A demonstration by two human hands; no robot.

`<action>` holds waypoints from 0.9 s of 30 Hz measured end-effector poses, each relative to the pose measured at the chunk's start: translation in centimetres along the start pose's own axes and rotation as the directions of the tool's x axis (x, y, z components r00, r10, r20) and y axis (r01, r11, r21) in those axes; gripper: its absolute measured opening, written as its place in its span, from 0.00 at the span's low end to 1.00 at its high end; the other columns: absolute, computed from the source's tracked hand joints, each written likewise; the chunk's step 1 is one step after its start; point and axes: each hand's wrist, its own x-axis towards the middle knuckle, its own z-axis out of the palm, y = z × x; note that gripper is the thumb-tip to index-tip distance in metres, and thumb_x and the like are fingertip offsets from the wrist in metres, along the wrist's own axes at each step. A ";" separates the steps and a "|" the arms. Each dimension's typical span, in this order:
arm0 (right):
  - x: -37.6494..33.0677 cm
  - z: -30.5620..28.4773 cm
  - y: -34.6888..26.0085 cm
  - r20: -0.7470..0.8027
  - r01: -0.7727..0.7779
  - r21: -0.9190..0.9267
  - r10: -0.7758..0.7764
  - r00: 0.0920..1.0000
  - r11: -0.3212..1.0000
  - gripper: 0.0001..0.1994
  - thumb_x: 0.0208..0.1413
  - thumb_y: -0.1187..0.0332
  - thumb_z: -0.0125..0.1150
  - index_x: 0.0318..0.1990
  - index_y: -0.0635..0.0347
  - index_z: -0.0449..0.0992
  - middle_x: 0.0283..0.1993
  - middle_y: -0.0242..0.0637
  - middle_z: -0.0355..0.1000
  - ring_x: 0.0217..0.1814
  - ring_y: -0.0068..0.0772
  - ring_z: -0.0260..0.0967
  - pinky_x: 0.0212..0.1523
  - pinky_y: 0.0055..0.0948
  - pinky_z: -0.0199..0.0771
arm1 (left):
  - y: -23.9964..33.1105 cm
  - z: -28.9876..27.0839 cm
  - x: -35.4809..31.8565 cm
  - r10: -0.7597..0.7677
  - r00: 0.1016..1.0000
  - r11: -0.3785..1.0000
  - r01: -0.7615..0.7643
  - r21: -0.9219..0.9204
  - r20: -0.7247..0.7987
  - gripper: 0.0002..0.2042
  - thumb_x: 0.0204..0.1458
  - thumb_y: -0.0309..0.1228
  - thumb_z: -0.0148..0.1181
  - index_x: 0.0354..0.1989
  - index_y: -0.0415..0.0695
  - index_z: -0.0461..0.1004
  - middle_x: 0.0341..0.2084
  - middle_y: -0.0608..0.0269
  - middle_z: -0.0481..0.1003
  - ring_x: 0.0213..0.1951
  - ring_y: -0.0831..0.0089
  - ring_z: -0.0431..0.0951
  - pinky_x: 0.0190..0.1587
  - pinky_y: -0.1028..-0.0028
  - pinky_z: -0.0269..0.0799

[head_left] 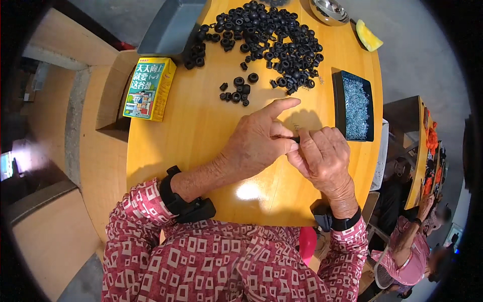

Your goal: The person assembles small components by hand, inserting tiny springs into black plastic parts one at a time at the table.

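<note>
Over the middle of the yellow table, my left hand (254,138) and my right hand (324,156) meet fingertip to fingertip. Between them a small black part (295,139) is pinched, mostly hidden by the fingers. My left index finger points out straight, while the thumb and another finger close on the part. The right fingers are curled together around its other end. Just beyond my left hand lies a small group of black ring-shaped and cylindrical parts (238,91). Farther off spreads a large heap of similar black parts (271,38).
Right of my hands stands a black tray (371,113) of small clear bluish pieces. A yellow-green drink carton (163,93) and a grey bin (168,32) are at left. A metal bowl (329,11) and a yellow fruit slice (369,36) lie far right. Another person (410,256) sits at right.
</note>
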 end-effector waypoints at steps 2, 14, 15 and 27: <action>0.0 0.0 0.0 0.003 0.014 -0.010 -0.014 1.000 1.000 0.11 0.46 0.67 0.69 0.32 0.65 0.75 0.25 0.34 0.64 0.27 0.34 0.65 0.29 0.33 0.67 | 0.0 0.0 0.0 0.003 1.000 0.999 -0.003 0.043 -0.008 0.33 0.50 0.18 0.60 0.67 0.44 0.58 0.32 0.64 0.79 0.34 0.87 0.72 0.37 0.83 0.68; 0.0 0.1 0.6 0.048 -0.045 0.143 0.039 0.998 0.989 0.14 0.43 0.67 0.73 0.32 0.63 0.74 0.28 0.37 0.68 0.30 0.40 0.70 0.32 0.36 0.73 | -0.9 -0.1 0.2 0.024 1.000 0.986 -0.025 -0.162 -0.012 0.30 0.48 0.20 0.59 0.63 0.38 0.61 0.32 0.55 0.82 0.36 0.79 0.78 0.43 0.77 0.72; 0.0 0.1 0.7 0.039 -0.057 0.183 0.051 0.998 0.981 0.15 0.41 0.67 0.74 0.33 0.64 0.74 0.29 0.38 0.69 0.31 0.41 0.71 0.34 0.37 0.75 | -0.9 -0.1 0.2 0.024 1.000 0.986 -0.025 -0.163 -0.008 0.30 0.48 0.20 0.59 0.63 0.38 0.61 0.32 0.55 0.82 0.36 0.79 0.78 0.43 0.77 0.72; 0.6 0.4 1.3 0.029 -0.160 0.267 0.158 0.987 0.950 0.13 0.41 0.69 0.74 0.26 0.61 0.72 0.23 0.35 0.67 0.26 0.38 0.70 0.30 0.34 0.75 | -1.0 -1.4 0.8 0.027 0.998 0.998 -0.024 -0.053 0.053 0.29 0.59 0.28 0.60 0.68 0.39 0.58 0.37 0.63 0.79 0.44 0.81 0.76 0.48 0.80 0.70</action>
